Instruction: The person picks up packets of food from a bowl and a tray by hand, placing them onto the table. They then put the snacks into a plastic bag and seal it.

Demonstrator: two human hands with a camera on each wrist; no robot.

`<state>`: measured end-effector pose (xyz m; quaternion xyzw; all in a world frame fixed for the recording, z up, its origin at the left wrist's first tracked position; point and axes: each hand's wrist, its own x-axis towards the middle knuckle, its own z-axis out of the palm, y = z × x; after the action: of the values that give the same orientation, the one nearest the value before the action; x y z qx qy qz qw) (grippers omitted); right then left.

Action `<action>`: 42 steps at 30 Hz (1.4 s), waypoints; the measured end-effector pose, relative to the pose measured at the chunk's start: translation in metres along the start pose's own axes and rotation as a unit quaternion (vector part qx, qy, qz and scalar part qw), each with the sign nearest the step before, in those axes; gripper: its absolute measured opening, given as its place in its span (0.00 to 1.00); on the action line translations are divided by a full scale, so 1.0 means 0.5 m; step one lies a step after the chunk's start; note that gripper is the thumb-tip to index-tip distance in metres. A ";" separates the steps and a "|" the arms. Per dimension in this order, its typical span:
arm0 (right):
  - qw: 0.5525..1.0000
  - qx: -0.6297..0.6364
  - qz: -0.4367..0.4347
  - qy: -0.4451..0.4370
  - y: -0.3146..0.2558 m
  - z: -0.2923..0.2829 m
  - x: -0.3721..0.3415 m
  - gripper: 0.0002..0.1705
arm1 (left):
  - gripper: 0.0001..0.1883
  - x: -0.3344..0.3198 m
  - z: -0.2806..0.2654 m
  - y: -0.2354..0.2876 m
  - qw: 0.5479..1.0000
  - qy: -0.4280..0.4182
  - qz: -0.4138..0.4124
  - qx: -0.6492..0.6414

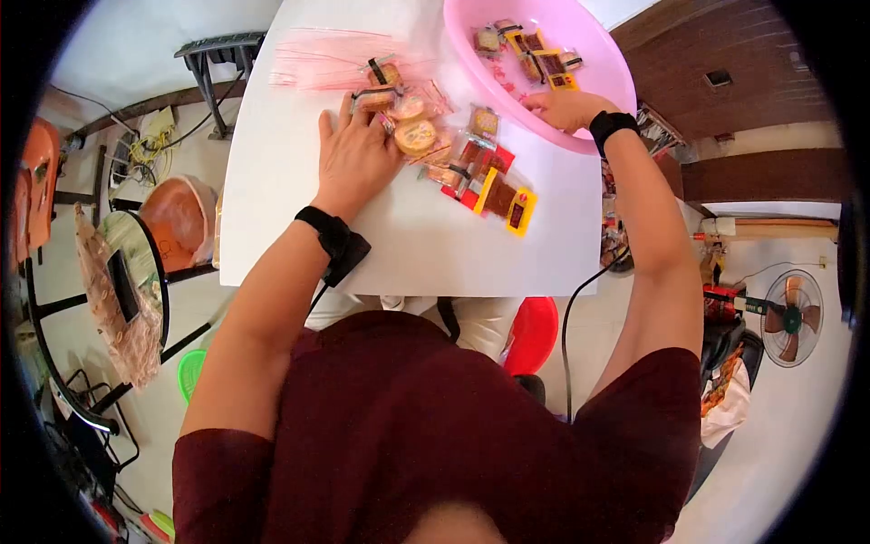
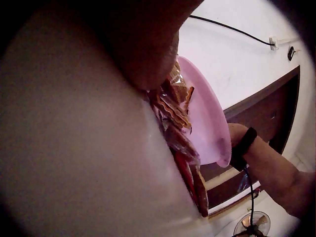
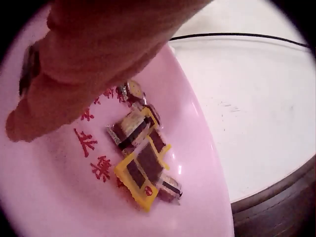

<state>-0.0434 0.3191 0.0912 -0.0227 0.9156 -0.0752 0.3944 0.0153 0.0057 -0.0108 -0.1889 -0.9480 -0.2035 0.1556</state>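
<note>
My left hand (image 1: 360, 161) lies on the white table (image 1: 299, 227), fingers spread and touching the edge of a pile of wrapped snacks. The pile has round cookies (image 1: 416, 136) in clear wrappers, red packets and a brown snack in a yellow-edged packet (image 1: 505, 201). In the left wrist view the pile (image 2: 173, 111) shows edge-on beyond that hand. My right hand (image 1: 569, 111) reaches over the near rim of a pink basin (image 1: 589, 54). The right wrist view shows its fingers pinching a small wrapped snack (image 3: 29, 69), mostly hidden by them.
Several wrapped snacks (image 3: 143, 158) lie in the basin, beside red printed characters. Pink-striped clear bags (image 1: 335, 59) are spread on the table behind the pile. A fan (image 1: 791, 317) stands to the right; an orange tub (image 1: 177, 222) is at left.
</note>
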 end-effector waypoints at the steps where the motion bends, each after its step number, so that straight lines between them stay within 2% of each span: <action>1: 1.000 0.029 0.004 0.003 0.002 0.004 0.003 0.23 | 0.18 0.000 0.004 -0.001 1.000 0.006 -0.006 -0.006; 5: 0.993 0.117 -0.024 0.025 0.017 -0.002 -0.002 0.19 | 0.19 -0.001 -0.004 0.002 1.000 -0.011 -0.007 0.007; 8: 0.948 0.287 -0.095 0.099 0.014 -0.024 -0.034 0.18 | 0.20 0.001 0.002 -0.004 1.000 0.006 -0.002 0.009; 9: 0.935 0.306 -0.128 0.123 -0.017 -0.035 -0.064 0.14 | 0.20 -0.001 0.010 -0.007 1.000 0.008 -0.002 0.016; 12: 0.905 0.318 -0.187 0.213 -0.086 -0.038 -0.081 0.17 | 0.20 0.000 0.010 -0.007 1.000 0.009 -0.001 0.013; 13: 0.912 0.302 -0.183 0.207 -0.116 -0.043 -0.093 0.20 | 0.20 0.001 0.006 -0.007 1.000 0.002 0.000 0.010; 16: 0.860 0.413 -0.253 0.158 -0.149 -0.054 -0.093 0.20 | 0.19 0.002 0.001 -0.005 1.000 -0.001 0.001 0.002; 20: 0.839 0.444 -0.225 0.222 -0.107 -0.105 -0.015 0.22 | 0.18 0.001 -0.002 -0.005 0.999 -0.035 -0.012 0.000; 24: 0.930 0.315 -0.119 0.147 -0.055 -0.124 0.094 0.24 | 0.17 -0.002 0.011 -0.010 1.000 0.012 0.007 -0.010; 25: 0.932 0.301 -0.098 0.179 -0.057 -0.108 0.123 0.25 | 0.17 -0.006 0.014 -0.011 1.000 0.023 0.014 -0.007; 28: 0.965 0.194 -0.070 0.161 -0.039 -0.086 0.208 0.24 | 0.17 -0.006 0.014 -0.012 0.999 0.036 0.023 0.002; 30: 0.991 0.030 -0.025 0.128 -0.033 -0.096 0.239 0.26 | 0.18 -0.006 0.007 -0.012 0.999 0.024 0.025 0.009; 33: 0.993 -0.011 -0.034 0.110 -0.041 -0.095 0.248 0.28 | 0.18 -0.007 0.000 -0.011 1.000 0.006 0.024 0.016; 36: 0.985 0.088 -0.064 0.134 -0.030 -0.099 0.244 0.28 | 0.18 -0.008 0.015 -0.015 0.999 0.039 0.030 0.013; 37: 0.972 0.149 -0.039 0.180 -0.065 -0.100 0.193 0.28 | 0.18 -0.006 0.013 -0.014 0.999 0.028 0.024 0.010; 40: 0.919 0.322 -0.155 0.167 -0.093 -0.124 0.105 0.25 | 0.18 -0.003 0.006 -0.009 1.000 0.003 0.012 0.002; 42: 0.891 0.355 -0.235 0.157 -0.125 -0.130 0.033 0.26 | 0.18 -0.003 0.004 -0.010 1.000 0.002 0.010 0.003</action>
<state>-0.1032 0.2637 0.1330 -0.0830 0.8458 -0.4886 0.1976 0.0141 0.0019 -0.0146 -0.1979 -0.9464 -0.1989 0.1601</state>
